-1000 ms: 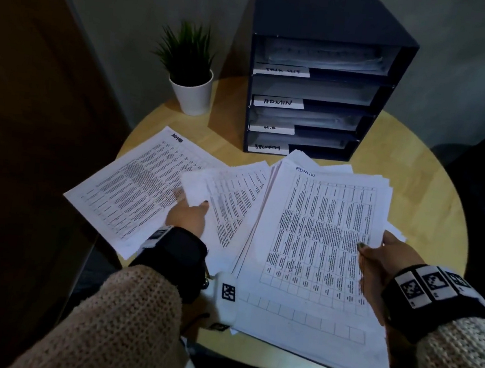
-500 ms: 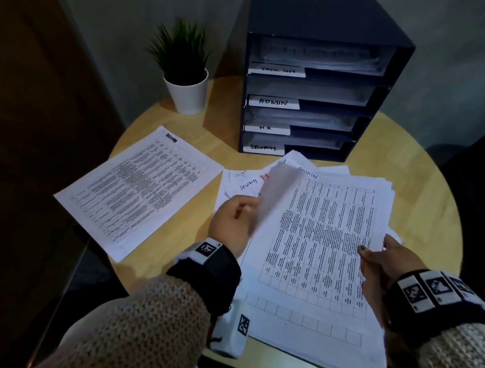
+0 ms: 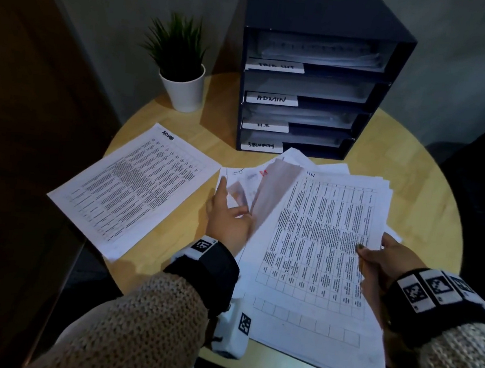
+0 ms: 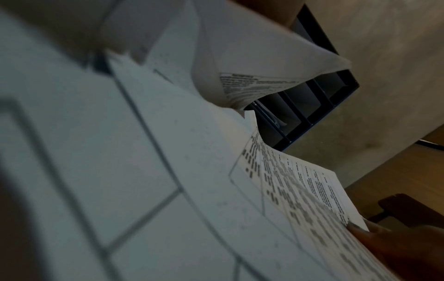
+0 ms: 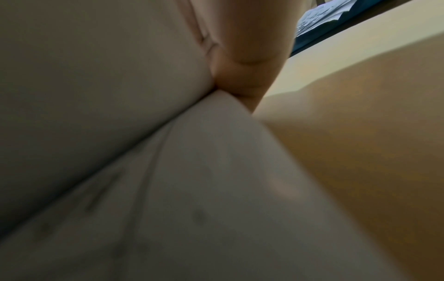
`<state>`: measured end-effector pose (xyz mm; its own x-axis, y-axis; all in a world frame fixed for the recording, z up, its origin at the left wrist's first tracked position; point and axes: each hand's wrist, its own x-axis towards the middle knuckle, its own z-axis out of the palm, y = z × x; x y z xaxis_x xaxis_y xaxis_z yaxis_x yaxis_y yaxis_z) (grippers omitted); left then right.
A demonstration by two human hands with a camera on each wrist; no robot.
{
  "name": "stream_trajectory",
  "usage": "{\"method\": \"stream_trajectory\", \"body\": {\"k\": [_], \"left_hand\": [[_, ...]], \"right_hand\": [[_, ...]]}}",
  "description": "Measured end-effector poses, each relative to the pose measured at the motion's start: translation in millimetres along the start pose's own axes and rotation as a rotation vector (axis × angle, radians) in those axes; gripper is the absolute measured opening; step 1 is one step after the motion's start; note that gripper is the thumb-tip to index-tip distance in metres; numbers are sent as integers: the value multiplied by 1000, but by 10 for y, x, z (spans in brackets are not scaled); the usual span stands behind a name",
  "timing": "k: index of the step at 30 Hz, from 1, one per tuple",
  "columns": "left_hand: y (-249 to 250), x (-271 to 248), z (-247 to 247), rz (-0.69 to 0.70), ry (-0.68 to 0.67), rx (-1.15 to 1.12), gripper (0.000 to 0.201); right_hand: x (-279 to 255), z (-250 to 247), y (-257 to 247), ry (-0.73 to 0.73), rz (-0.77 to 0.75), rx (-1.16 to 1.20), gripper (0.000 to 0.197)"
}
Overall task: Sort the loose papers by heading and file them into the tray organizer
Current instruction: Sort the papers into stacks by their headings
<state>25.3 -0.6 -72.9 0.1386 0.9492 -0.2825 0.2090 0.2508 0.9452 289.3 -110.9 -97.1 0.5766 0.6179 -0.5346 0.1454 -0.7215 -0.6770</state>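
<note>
Your left fingers [image 3: 242, 211] are tucked under a lifted white sheet [image 3: 273, 193], peeling it up off the thick stack of printed white papers [image 3: 318, 253], so the left hand [image 3: 228, 221] is holding that page. Your right hand [image 3: 383, 260] pinches the stack's right edge, thumb on top. One white table-printed sheet headed ADMIN [image 3: 134, 189] lies apart to the left on the round wooden table [image 3: 416, 188], near the dark blue labelled tray organizer [image 3: 314, 95].
</note>
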Motion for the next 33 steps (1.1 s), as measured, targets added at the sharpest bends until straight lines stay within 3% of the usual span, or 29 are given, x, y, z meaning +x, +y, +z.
{"method": "stream_trajectory", "body": {"k": [2,4,7,9,13,18,22,25,31,33], "left_hand": [[-2,-14,49,23,-39,-59,80],[-11,-17,86,9,-128,-85,67],[-2,-4,83,29,-229,51,44],[-16,16,80,33,-215,114,34],[-28,28,6,-67,-166,294,37],[37,-4,-34,-120,-171,240,36],[-124,152,-37,-82,-151,58,45],[-100,176,-65,-23,-89,21,33],[-95,78,14,48,-107,170,32],[-107,76,34,129,-82,200,28]], "right_hand": [[-9,2,-11,-1,-16,-7,18],[-16,1,-18,6,-30,-36,18],[-41,1,-26,22,-34,-17,19],[-48,4,-30,22,-34,2,19],[-44,15,-29,25,-20,50,19],[26,17,16,10,-20,14,24],[56,12,43,-3,-12,28,23],[46,11,30,-8,-1,70,25],[78,13,48,2,-21,66,24],[90,8,56,0,-9,81,23]]}}
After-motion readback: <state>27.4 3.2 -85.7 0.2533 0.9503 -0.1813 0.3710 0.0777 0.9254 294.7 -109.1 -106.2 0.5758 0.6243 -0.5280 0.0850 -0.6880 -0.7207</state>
